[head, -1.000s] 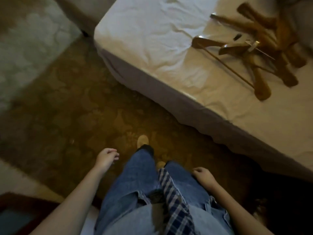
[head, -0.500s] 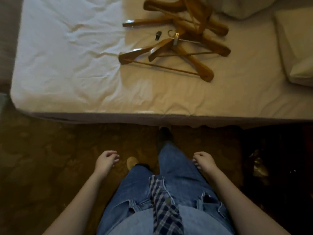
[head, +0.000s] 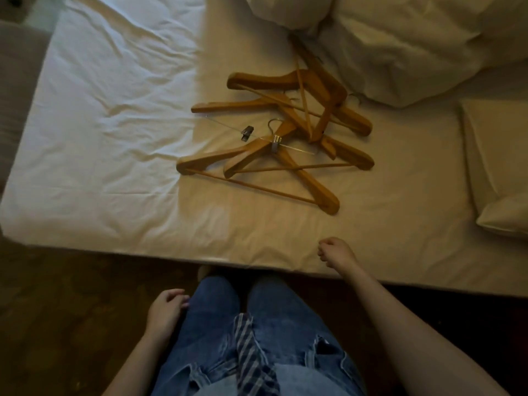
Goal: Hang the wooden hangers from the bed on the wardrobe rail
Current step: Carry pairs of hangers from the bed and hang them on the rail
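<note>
Wooden hangers (head: 285, 127) lie heaped on the bed (head: 114, 138), ahead of two empty hands.

Nearest, the left hand (head: 168, 307) rests loosely curled against the jeans (head: 217, 324) at the thigh, holding nothing, over the dark floor (head: 71, 310). The right hand (head: 337, 252) hovers just past the mattress edge, its fingers loosely curled and gripping nothing. The hangers are apart from it, farther in and slightly left, crossing one another on the wrinkled sheet; the closest hanger's tip points toward that hand. A small dark clip (head: 247, 132) sits on a thin wire bar among them. Beyond, a bunched duvet (head: 414, 47) touches the farthest hangers, and a pillow (head: 497, 172) lies to the right.
</note>
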A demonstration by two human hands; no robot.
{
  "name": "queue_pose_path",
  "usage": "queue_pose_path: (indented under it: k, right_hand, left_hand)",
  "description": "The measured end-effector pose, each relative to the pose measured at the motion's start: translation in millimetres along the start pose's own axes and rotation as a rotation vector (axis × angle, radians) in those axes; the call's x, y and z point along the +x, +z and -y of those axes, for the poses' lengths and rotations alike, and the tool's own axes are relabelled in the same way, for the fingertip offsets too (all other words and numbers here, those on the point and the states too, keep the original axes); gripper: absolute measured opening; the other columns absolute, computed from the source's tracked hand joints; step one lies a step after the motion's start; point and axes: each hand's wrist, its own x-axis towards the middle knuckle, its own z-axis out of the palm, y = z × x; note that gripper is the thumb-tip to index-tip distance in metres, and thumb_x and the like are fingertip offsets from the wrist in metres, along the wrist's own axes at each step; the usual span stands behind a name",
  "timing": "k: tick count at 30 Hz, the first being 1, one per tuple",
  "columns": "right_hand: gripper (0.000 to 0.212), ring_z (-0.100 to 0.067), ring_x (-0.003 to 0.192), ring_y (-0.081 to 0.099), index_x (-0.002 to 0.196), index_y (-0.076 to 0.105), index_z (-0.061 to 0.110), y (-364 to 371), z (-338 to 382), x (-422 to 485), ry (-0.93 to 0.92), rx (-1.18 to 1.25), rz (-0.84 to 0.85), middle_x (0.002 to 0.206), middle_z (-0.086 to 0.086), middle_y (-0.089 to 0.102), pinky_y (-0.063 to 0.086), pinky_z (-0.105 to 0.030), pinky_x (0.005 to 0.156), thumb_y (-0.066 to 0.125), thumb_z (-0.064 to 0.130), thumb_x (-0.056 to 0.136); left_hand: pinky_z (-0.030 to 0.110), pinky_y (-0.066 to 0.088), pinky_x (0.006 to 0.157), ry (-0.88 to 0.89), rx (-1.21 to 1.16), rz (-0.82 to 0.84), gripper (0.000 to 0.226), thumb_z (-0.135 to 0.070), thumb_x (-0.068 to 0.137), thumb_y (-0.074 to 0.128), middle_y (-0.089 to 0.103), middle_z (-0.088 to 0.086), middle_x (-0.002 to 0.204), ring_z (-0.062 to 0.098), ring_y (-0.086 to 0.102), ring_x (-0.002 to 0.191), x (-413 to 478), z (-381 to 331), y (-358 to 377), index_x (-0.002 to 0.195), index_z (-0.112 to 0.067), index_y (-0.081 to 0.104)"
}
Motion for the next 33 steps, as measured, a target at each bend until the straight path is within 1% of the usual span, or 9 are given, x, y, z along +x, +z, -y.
queue_pose_path:
  k: [3, 6, 10, 16, 19, 23, 28, 31, 33]
  right_hand:
    - [0.027, -0.022, 0.068, 0.048, 0.062, 0.050, 0.017, 3.7, 3.7, 4.5, 0.041, 0.007, 0.027, 0.070, -0.009, 0.054, 0.035, -0.031, 0.062, 0.043, 0.011, 0.088]
    - [0.028, -0.025, 0.076, 0.052, 0.061, 0.049, 0.018, 17.9, 0.6, -1.1, 0.099, 0.036, 0.052, 0.074, -0.011, 0.056, 0.038, -0.031, 0.071, 0.044, 0.012, 0.089]
    - [0.024, -0.022, 0.084, 0.053, 0.068, 0.053, 0.021, 34.7, -3.1, -20.3, 0.186, 0.110, 0.082, 0.077, -0.003, 0.058, 0.040, -0.027, 0.071, 0.044, 0.017, 0.090]
    - [0.022, -0.023, 0.081, 0.054, 0.069, 0.055, 0.017, 50.3, -8.0, -35.4, 0.364, 0.202, 0.061, 0.082, -0.010, 0.060, 0.039, -0.028, 0.072, 0.047, 0.012, 0.088]
    - [0.016, -0.017, 0.089, 0.052, 0.076, 0.059, 0.019, 47.0, 8.0, -28.0, 0.353, 0.172, -0.009, 0.094, -0.008, 0.061, 0.035, -0.023, 0.073, 0.050, 0.012, 0.088]
    - [0.021, -0.017, 0.088, 0.051, 0.101, 0.062, 0.011, 3.5, 93.1, 7.1, 0.205, 0.250, -0.230, 0.095, -0.006, 0.059, 0.036, -0.024, 0.071, 0.043, 0.019, 0.094]
    - [0.015, -0.015, 0.075, 0.054, 0.090, 0.062, 0.018, -65.1, 237.6, 75.6, -0.041, 0.478, -0.499, 0.076, 0.005, 0.056, 0.036, -0.021, 0.054, 0.049, 0.025, 0.089]
    - [0.009, -0.011, 0.067, 0.051, 0.087, 0.059, 0.020, -85.8, 306.8, 122.9, -0.122, 0.651, -0.494, 0.073, 0.006, 0.053, 0.035, -0.022, 0.052, 0.050, 0.025, 0.087]
    - [0.019, -0.010, 0.057, 0.044, 0.067, 0.052, 0.019, -90.3, 340.1, 154.1, -0.154, 0.684, -0.507, 0.062, 0.006, 0.047, 0.034, -0.023, 0.052, 0.050, 0.022, 0.086]
  left_hand:
    - [0.039, 0.049, 0.078, 0.040, 0.054, 0.019, 0.015, -0.007, 0.090, 0.050, 0.063, 0.010, 0.086, 0.027, 0.061, 0.082, -0.7, -29.8, 16.0, 0.104, -0.006, 0.058]
    - [0.031, 0.048, 0.066, 0.048, 0.034, 0.078, 0.011, -0.004, 0.091, 0.049, 0.062, 0.012, 0.085, 0.023, 0.058, 0.073, 3.9, -63.7, 26.9, 0.098, -0.004, 0.057]
    - [0.036, 0.046, 0.077, 0.077, 0.063, 0.183, 0.024, -0.007, 0.093, 0.047, 0.060, 0.013, 0.096, 0.024, 0.058, 0.086, 15.8, -115.2, 40.0, 0.116, -0.001, 0.052]
    - [0.032, 0.046, 0.081, 0.300, 0.217, 0.273, 0.031, -0.014, 0.093, 0.048, 0.060, 0.014, 0.113, 0.021, 0.058, 0.094, 37.7, -203.4, 54.9, 0.122, -0.005, 0.052]
    - [0.029, 0.048, 0.076, 0.434, 0.198, 0.326, 0.017, -0.015, 0.091, 0.050, 0.062, 0.011, 0.106, 0.023, 0.060, 0.095, 44.7, -255.0, 65.4, 0.106, -0.014, 0.057]
    - [0.023, 0.048, 0.073, 0.552, 0.151, 0.348, 0.020, -0.013, 0.092, 0.049, 0.063, 0.005, 0.100, 0.018, 0.061, 0.091, 57.5, -331.4, 89.0, 0.109, -0.013, 0.058]
    - [0.028, 0.050, 0.082, 0.685, 0.053, 0.360, 0.024, -0.013, 0.091, 0.051, 0.063, 0.008, 0.101, 0.017, 0.062, 0.090, 69.5, -426.6, 131.7, 0.114, -0.008, 0.057]
    - [0.032, 0.050, 0.086, 0.740, 0.046, 0.391, 0.014, -0.012, 0.089, 0.055, 0.064, 0.005, 0.095, 0.022, 0.062, 0.095, 79.5, -467.6, 161.1, 0.101, -0.015, 0.061]
    - [0.036, 0.050, 0.090, 0.782, 0.087, 0.366, 0.019, -0.013, 0.088, 0.057, 0.065, 0.008, 0.099, 0.023, 0.062, 0.098, 88.8, -485.2, 178.1, 0.106, -0.014, 0.060]
